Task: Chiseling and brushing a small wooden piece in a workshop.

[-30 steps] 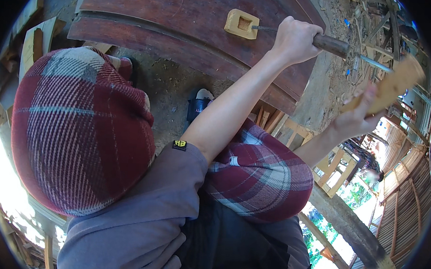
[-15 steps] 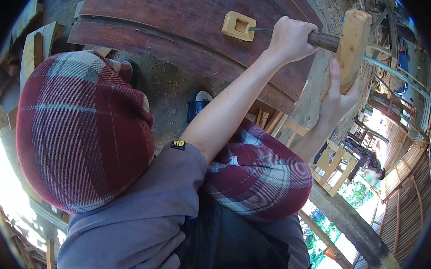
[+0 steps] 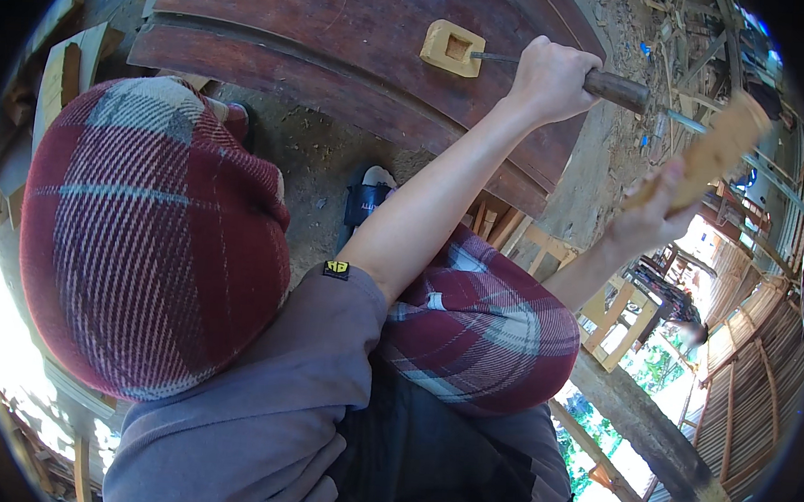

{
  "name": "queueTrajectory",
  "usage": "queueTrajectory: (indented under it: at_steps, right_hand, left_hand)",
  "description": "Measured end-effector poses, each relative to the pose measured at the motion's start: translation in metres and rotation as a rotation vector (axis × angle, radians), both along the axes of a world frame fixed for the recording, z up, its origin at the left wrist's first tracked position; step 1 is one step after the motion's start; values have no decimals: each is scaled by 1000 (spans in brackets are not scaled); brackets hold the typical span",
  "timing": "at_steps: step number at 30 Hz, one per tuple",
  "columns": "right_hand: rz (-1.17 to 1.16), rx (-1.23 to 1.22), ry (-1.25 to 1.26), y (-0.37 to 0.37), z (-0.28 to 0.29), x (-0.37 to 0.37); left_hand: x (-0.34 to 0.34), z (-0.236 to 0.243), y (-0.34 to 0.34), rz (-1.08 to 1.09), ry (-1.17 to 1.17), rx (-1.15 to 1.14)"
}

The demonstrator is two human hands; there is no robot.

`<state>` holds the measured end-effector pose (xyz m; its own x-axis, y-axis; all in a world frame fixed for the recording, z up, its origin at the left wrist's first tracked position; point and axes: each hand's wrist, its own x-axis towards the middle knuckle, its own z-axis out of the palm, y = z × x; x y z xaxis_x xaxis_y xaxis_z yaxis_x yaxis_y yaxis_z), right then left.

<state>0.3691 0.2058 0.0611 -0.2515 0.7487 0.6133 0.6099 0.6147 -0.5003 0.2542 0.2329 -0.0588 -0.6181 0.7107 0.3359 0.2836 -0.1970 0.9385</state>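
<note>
My left hand [image 3: 556, 82] is wrapped around a chisel, its dark wooden handle [image 3: 618, 91] sticking out on the right side of the fist. The thin metal shaft [image 3: 497, 57] runs left to a small yellowish wooden block [image 3: 438, 46] with a square recess in its top. Whether the tip cuts into that block cannot be made out. My right hand [image 3: 654, 210] grips the lower end of a thick wooden mallet [image 3: 721, 150], blurred by motion. The mallet is tilted and apart from the chisel's handle end.
The small block lies on a large reddish-brown wooden panel [image 3: 341, 21] with a long groove. My plaid-covered knees [image 3: 148, 238] are bent in front of it. Timber offcuts [image 3: 60, 88] are stacked at the left. A person [image 3: 668, 297] is farther off at the right, near a wooden post [image 3: 652, 428].
The mallet has swung right, away from the chisel's handle end, and tilted over. My left hand and the chisel have shifted only slightly.
</note>
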Motion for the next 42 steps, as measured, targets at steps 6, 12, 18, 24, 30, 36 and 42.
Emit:
queueTrajectory:
  at_steps: [6,12,18,24,30,36,42]
  right_hand:
    - [-46,-170,-54,11,-10,4]
    - [-136,-169,254,-5,12,-2]
    - [-96,-181,-75,-9,3,-14]
    - [-18,-98,352,-8,10,-3]
    - [-55,-137,50,-9,8,-8]
    - [-88,-124,-267,-3,6,-3]
    - [-136,-28,101,-7,17,0]
  left_hand:
    - [1,7,2,-28,4,-3]
    - [3,-2,6,30,-18,56]
    - [3,-1,5,-12,1,2]
    - [2,1,4,-26,27,1]
    - [2,-3,7,6,11,19]
    - [4,1,8,-27,10,10]
    - [3,-2,5,-7,11,0]
